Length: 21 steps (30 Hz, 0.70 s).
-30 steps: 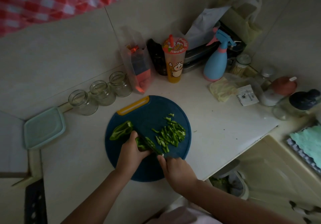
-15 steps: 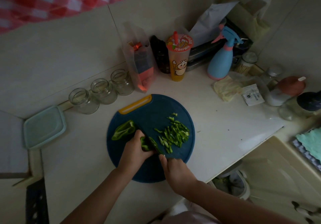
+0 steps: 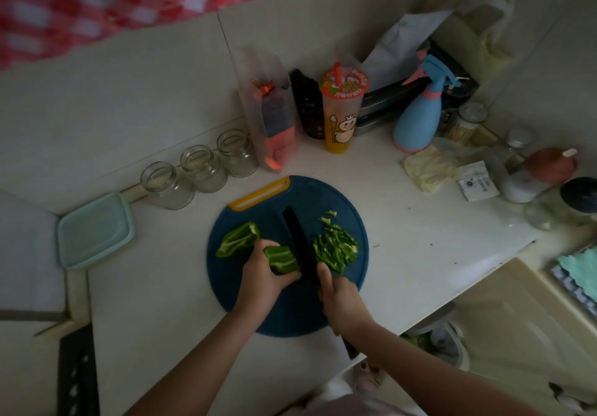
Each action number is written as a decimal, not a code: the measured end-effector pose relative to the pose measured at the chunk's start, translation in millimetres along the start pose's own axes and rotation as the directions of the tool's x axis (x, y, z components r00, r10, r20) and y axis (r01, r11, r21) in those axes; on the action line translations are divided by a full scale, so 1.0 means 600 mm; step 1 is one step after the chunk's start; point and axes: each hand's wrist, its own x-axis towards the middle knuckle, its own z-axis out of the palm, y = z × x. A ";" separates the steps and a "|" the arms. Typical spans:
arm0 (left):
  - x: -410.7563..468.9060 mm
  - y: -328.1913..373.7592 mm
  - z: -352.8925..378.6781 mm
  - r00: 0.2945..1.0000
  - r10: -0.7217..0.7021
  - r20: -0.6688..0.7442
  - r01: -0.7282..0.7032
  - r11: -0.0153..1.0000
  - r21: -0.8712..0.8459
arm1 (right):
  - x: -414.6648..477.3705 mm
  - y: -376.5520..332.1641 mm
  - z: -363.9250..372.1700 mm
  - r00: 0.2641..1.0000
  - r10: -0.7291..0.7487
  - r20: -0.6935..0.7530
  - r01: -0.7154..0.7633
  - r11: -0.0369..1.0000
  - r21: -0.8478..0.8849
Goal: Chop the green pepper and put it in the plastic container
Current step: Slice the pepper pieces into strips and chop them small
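White kitchen countertop (image 3: pixel 403 221): round dark-blue cutting board (image 3: pixel 245 289). Left hand (image 3: pixel 261 281) curls round green pepper section (image 3: pixel 282 259), steadying it beside black-bladed knife (image 3: pixel 298 241) gripped in right hand (image 3: pixel 342 302). Cut strips (image 3: pixel 336 249) heaped right of blade, clear of the cut; uncut pepper half (image 3: pixel 237 238) left. Pale-green square plastic container (image 3: pixel 95 231) well apart.

The scene is dimly lit, with its corners darkened. The red-and-white checked cloth (image 3: pixel 97 5) is blurred, and straight lines are bent by wide-angle distortion.
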 end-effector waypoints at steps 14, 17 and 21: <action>-0.001 -0.004 -0.007 0.990 0.135 0.036 -0.138 0.985 0.104 | -0.034 -0.002 -0.010 0.987 -0.155 0.046 0.162 0.955 -0.250; -0.004 -0.004 -0.007 0.989 0.145 0.016 -0.146 0.983 0.114 | -0.042 0.003 -0.003 0.981 -0.190 0.039 0.192 0.928 -0.318; -0.007 -0.004 -0.004 0.989 0.150 -0.007 -0.148 0.981 0.128 | -0.050 0.006 0.000 0.968 -0.249 0.024 0.238 0.888 -0.393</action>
